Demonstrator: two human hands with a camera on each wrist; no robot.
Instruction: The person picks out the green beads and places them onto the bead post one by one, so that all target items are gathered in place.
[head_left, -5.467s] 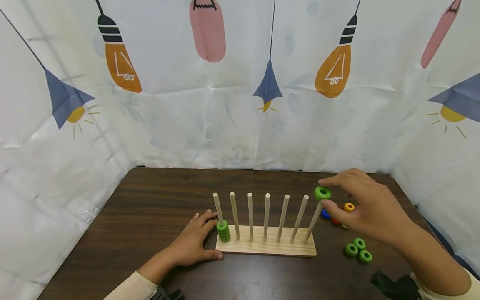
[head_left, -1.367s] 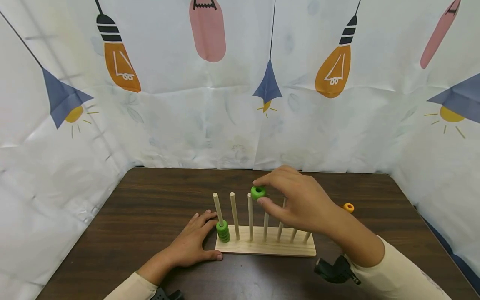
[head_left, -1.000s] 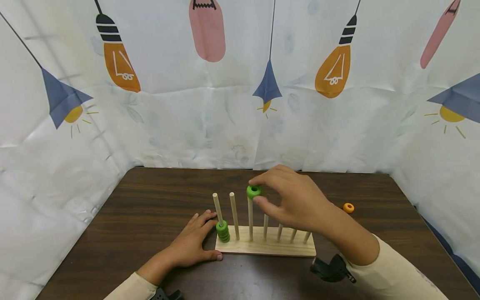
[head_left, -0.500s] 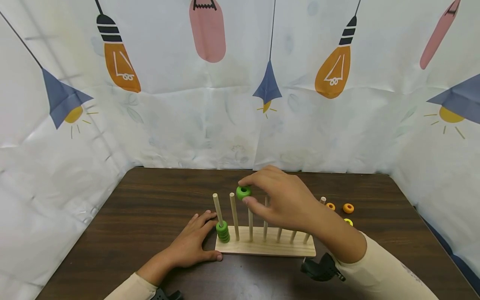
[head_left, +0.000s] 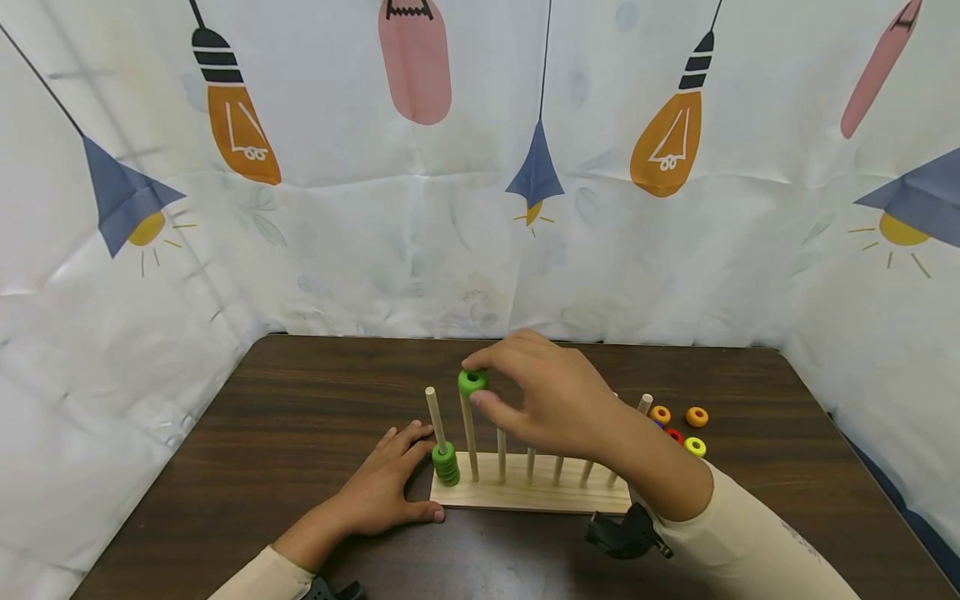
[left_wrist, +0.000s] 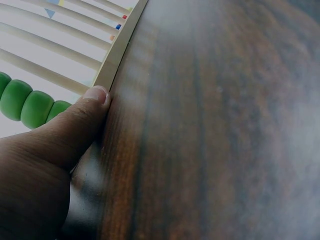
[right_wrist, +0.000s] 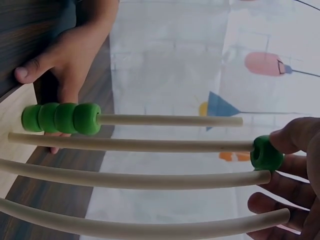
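Note:
A pale wooden peg board with a row of upright pegs stands on the table. Several green beads are stacked on its leftmost peg. Between the thumb and fingers of my right hand is another green bead, pinched at the top of the second peg; the right wrist view shows that bead meeting the peg tip. My left hand holds the board's left end, thumb against the front edge and fingers behind. The right hand and forearm hide parts of the pegs on the right.
Right of the board lie loose beads: orange ones, a yellow one, a red one and a partly hidden blue one. The dark wooden table ends at a printed white curtain.
My right hand has carried a green bead leftward along the pegs to the second one. The orange, red and yellow beads have come back into sight behind the forearm. The left hand stays put.

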